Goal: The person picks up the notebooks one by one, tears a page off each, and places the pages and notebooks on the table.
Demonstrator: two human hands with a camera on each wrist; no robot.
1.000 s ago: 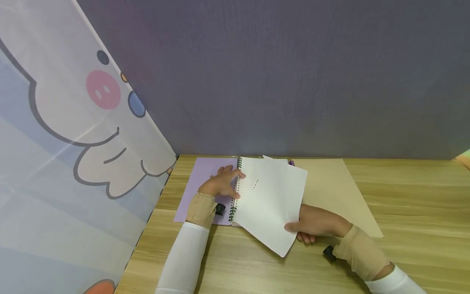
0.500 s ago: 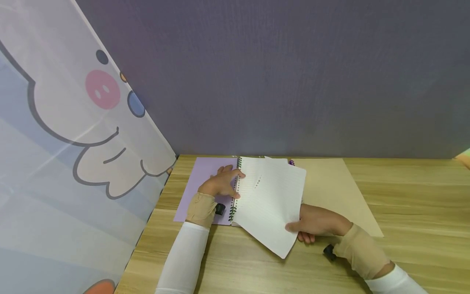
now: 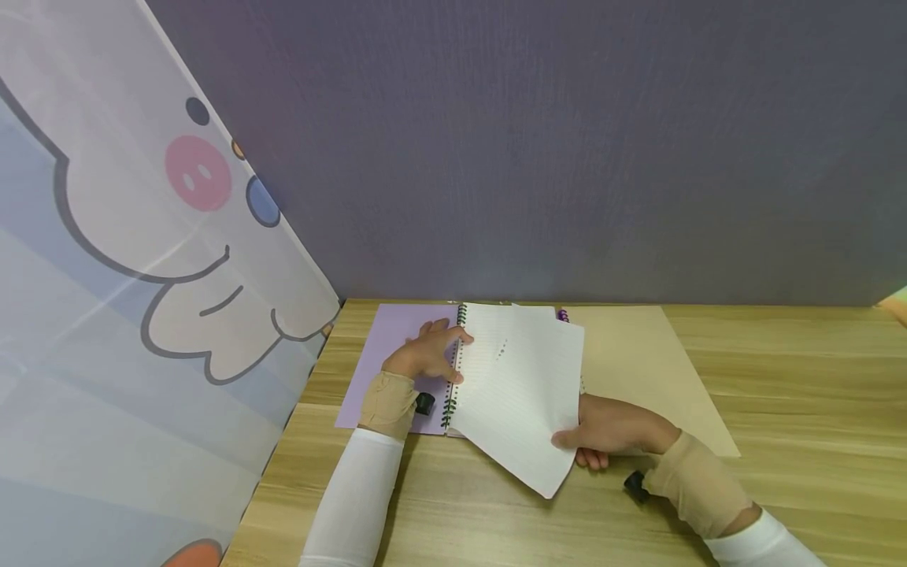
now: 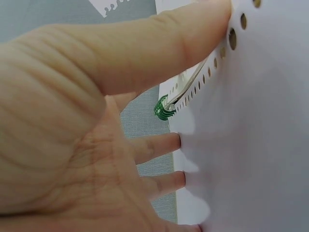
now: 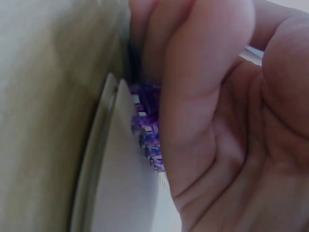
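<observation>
My left hand point(image 3: 425, 354) spreads over the green coil binding point(image 3: 449, 409). Its thumb and index tips touch the punched left edge of a white lined sheet, while the other fingers rest on a lilac page point(image 3: 364, 370). The left wrist view shows the thumb against the row of holes and the coil point(image 4: 164, 107) behind it. With thumb on top and fingers below, my right hand point(image 3: 616, 425) pinches the right edge of the lined sheet point(image 3: 524, 409), whose lower corner stands out beyond the stack. In the right wrist view, a purple coil point(image 5: 148, 130) is close behind the fingers.
A cream page or cover point(image 3: 645, 362) lies flat to the right, with the purple coil's top point(image 3: 563, 315) at its left edge. Beneath is a wooden table point(image 3: 801, 394). A dark grey panel point(image 3: 531, 157) rises behind it; a printed cartoon curtain point(image 3: 142, 315) hangs left.
The sheet's upper right corner has shifted slightly left and its surface has flattened a little. Both hands have stayed almost in place, the right one still holding the sheet.
</observation>
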